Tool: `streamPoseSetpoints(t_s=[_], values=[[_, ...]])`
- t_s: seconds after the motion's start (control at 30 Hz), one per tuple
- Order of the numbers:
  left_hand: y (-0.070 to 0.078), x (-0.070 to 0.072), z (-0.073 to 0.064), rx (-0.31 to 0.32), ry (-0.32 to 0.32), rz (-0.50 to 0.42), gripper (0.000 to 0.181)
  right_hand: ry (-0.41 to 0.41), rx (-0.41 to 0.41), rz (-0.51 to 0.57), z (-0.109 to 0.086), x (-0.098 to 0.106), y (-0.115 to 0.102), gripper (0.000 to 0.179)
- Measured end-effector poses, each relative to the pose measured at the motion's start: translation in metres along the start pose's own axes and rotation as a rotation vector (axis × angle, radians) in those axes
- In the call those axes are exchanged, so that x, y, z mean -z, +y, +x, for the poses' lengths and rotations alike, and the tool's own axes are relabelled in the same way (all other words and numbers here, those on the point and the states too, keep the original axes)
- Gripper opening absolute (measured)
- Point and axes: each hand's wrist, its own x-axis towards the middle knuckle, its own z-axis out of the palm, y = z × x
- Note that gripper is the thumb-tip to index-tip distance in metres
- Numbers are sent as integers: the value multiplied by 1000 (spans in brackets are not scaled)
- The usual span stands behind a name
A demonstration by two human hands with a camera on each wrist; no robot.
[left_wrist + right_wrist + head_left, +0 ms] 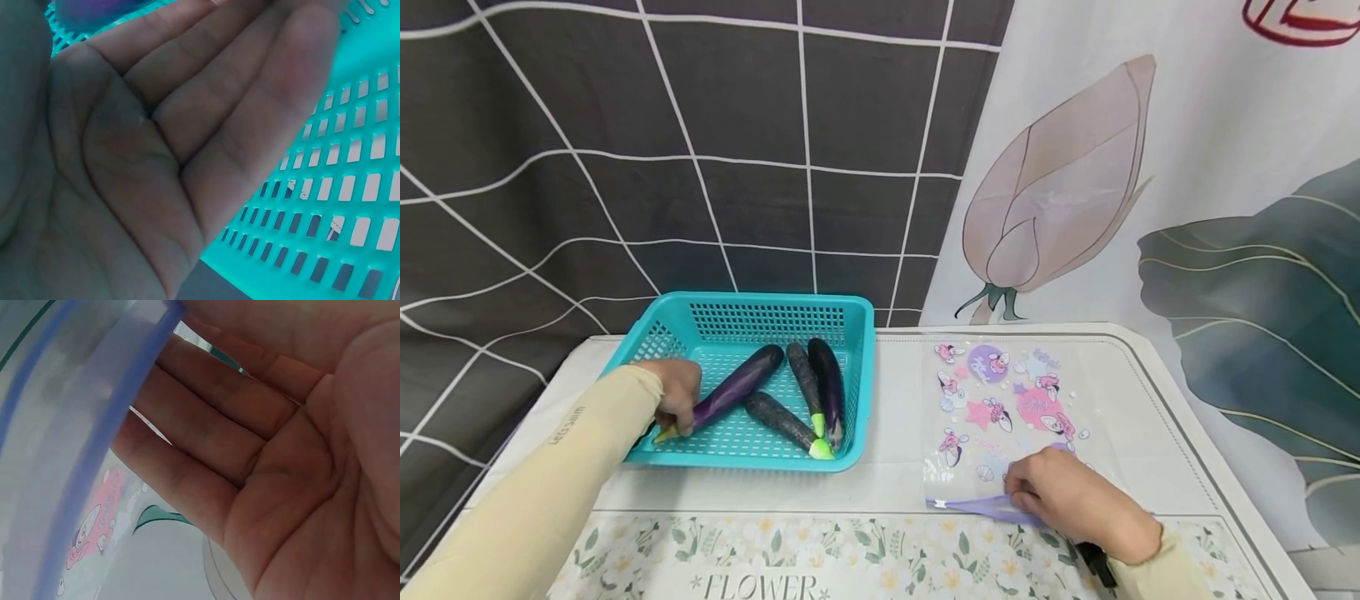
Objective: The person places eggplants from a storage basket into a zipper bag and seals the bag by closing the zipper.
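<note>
My left hand reaches over the left side of a turquoise plastic basket. Its fingers grip the yellowish stem end of a long purple eggplant, which lies slanted in the basket; in the left wrist view only a blurred purple piece of the eggplant shows beyond the palm. On the right, my right hand pinches the purple zip edge of a clear plastic zip bag printed with pink and purple cartoon figures. Its slider sits at the left end, and the right wrist view shows the two purple strips apart near the fingers.
Also in the basket lie a dark eggplant and two dark speckled vegetables with bright green ends, one the upper speckled vegetable. A floral mat covers the front of the white table. Behind hangs a dark gridded curtain.
</note>
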Motion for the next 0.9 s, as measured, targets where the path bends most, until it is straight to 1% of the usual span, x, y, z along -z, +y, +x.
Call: streamPoseSetpoints(t_s=[0.13, 0.2, 0.37, 0.47, 0.6, 0.7, 0.8, 0.9], values=[[0, 3, -2, -6, 2, 14, 12, 31, 6, -7, 0, -2, 0, 22], [-1, 4, -3, -11, 2, 17, 12, 38, -8, -11, 0, -2, -1, 21], [-4, 7, -6, -29, 5, -3, 11, 62, -24, -30, 0, -3, -2, 18], [-7, 8, -9, -30, 7, -19, 11, 79, -12, -45, 1, -4, -2, 18], [-12, 9, -13, -38, 26, -40, 13, 110, 1, -70, 1, -5, -2, 17], [-15, 9, -15, -62, 51, -47, 16, 128, -5, -85, 1, -7, -2, 16], [-18, 8, -18, -79, 79, -49, 21, 134, -11, -89, 1, -8, -1, 15], [-21, 8, -20, -88, 96, -50, 25, 151, 0, -90, 2, -8, -1, 18]])
